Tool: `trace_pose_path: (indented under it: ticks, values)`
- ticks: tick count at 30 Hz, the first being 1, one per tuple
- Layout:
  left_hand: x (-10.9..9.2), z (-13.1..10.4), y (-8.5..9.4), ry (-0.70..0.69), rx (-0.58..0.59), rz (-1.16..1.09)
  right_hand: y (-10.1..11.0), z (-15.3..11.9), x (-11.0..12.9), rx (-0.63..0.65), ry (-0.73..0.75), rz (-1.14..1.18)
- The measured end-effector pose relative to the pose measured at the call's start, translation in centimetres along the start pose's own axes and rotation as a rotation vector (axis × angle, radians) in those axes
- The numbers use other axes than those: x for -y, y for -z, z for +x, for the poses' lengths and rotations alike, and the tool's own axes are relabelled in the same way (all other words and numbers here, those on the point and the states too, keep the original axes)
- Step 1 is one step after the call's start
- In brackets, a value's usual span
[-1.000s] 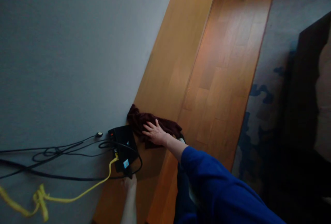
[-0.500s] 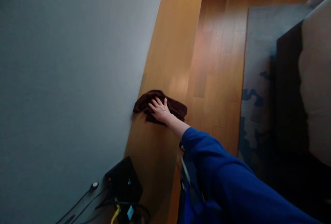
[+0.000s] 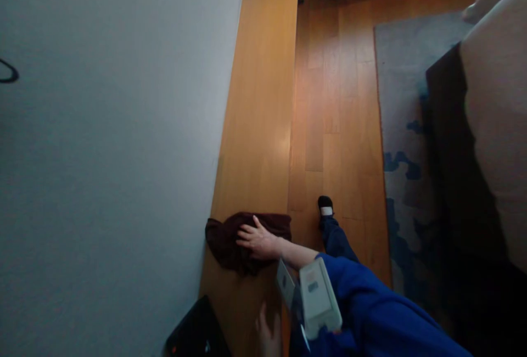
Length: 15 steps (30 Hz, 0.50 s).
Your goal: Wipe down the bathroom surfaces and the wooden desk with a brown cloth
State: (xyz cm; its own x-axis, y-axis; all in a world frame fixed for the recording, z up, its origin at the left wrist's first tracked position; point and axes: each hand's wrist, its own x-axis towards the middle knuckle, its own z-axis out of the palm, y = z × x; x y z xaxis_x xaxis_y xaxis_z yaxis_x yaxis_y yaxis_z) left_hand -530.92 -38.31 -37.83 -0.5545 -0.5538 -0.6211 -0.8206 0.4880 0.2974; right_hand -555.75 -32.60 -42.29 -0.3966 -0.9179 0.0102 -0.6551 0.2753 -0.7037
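Note:
A dark brown cloth [image 3: 224, 244] lies bunched across the wooden ledge [image 3: 263, 82], its left end against the wall. My right hand [image 3: 260, 241] rests palm down on top of it, fingers spread and stretched toward the wall, its blue sleeve running to the lower right. Below the cloth, at the bottom of the view, my left hand [image 3: 269, 334] is partly in sight and blurred. Its visible fingers are apart with nothing between them, near the ledge's outer edge.
A black device [image 3: 200, 329] stands against the wall [image 3: 123, 154] at bottom left. A pale badge holder [image 3: 319, 296] hangs before my sleeve. My shoe [image 3: 325, 206] is on the wooden floor [image 3: 315, 143]. A patterned rug [image 3: 401, 126] and a bed [image 3: 494, 99] lie right.
My right hand and the cloth have slid along the ledge toward the black device. The view has shifted too. My left hand, shoe and badge holder now show.

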Motion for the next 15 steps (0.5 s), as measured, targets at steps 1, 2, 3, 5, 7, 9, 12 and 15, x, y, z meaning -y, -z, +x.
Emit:
trace_pose_path:
  ticks: [1, 2, 3, 5, 7, 9, 12, 15]
  values:
    - [-2.0, 1.3, -0.1, -0.034, 0.006, -0.038, 2.7, 1.2, -2.6, -0.027, -0.036, -0.026]
    - [-4.4, 3.0, -0.2, -0.077, 0.005, -0.074, 5.6, 2.4, -5.5, -0.058, -0.077, -0.057]
    - [-7.2, 5.0, -0.2, -0.125, -0.01, -0.101, 8.6, 3.5, -8.6, -0.095, -0.123, -0.093]
    - [-13.7, 9.8, -0.2, -0.194, -0.044, -0.093, 14.7, 5.5, -15.1, -0.177, -0.219, -0.159]
    - [-21.1, 15.0, 0.0, -0.233, -0.115, -0.064, 20.5, 6.8, -21.4, -0.26, -0.332, -0.216]
    - [-28.7, 19.9, 0.1, -0.21, -0.177, -0.005, 25.2, 7.6, -26.8, -0.32, -0.446, -0.264]
    - [-38.7, 25.7, -0.1, -0.012, -0.243, 0.086, 29.6, 8.3, -31.3, -0.351, -0.552, -0.317]
    - [-45.1, 29.4, -1.0, 0.166, -0.299, 0.076, 30.3, 8.8, -32.0, -0.333, -0.544, -0.344]
